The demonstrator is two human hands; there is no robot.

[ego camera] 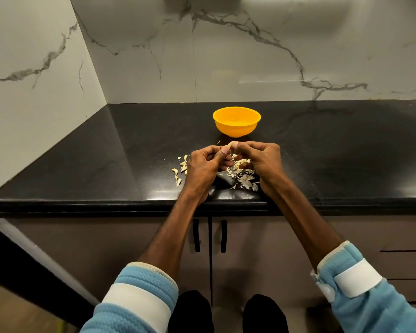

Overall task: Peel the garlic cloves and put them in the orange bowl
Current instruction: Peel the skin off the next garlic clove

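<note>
Sleeves [139,296] lowest; left hand [202,168], right hand [262,162] both pinch clove [231,144] just before bowl [235,129]: peeling underway. Next, likely: finish peeling, drop into bowl.

A black speckled countertop [106,164] fills the corner, glossy enough to reflect light near its front edge. Behind it rises a back wall [226,68] of white marble-look tile with grey veins, meeting a matching side wall [34,68] on the left. Below the counter, 2 grey-brown cabinet doors [106,241] carry 2 upright black handles [196,235] side by side. Drawer fronts [404,263] sit to the right.
</note>
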